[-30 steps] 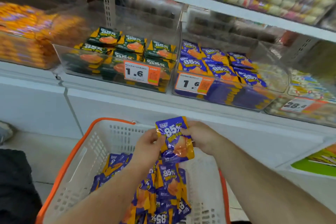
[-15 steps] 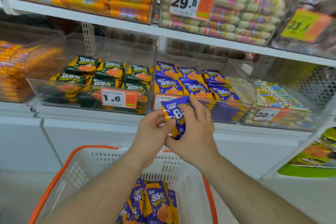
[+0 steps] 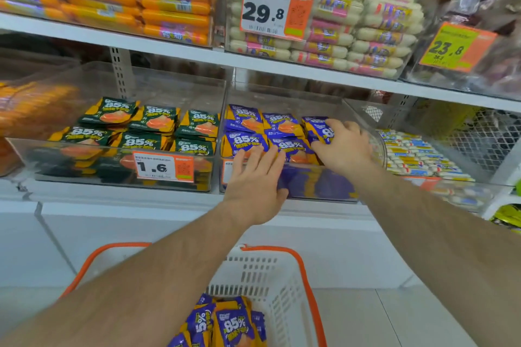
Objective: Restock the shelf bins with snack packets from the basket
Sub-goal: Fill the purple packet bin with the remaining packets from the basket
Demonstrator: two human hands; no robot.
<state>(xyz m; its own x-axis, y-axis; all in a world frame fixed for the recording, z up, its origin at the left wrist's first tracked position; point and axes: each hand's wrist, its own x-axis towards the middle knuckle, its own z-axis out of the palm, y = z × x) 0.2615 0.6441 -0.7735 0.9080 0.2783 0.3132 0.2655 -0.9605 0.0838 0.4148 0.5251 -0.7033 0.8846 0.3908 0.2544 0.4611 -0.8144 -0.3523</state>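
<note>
Change: half a second ago both hands held one purple packet together in front of the shelf; now the right hand (image 3: pixel 342 144) alone has carried it into the purple bin (image 3: pixel 310 186), and the left hand has let it go.
Right hand: fingers curled round the purple packet (image 3: pixel 321 129), which it sets down on the right-hand stack in the bin.
Left hand (image 3: pixel 255 177): released, fingers straight, its fingertips lie on the front packets at the bin's front edge, as if to steady them.
Packet place: on top of the right stack, touching the neighbour packets; the hand is not yet off it.
Basket (image 3: pixel 270 270): below the arms, with more purple packets (image 3: pixel 231 324) inside.
Green bin (image 3: pixel 124 175): just beside on the left, untouched.
Meaning for the task: I judge that one packet is almost placed and many are left, so restocking is far from finished.
</note>
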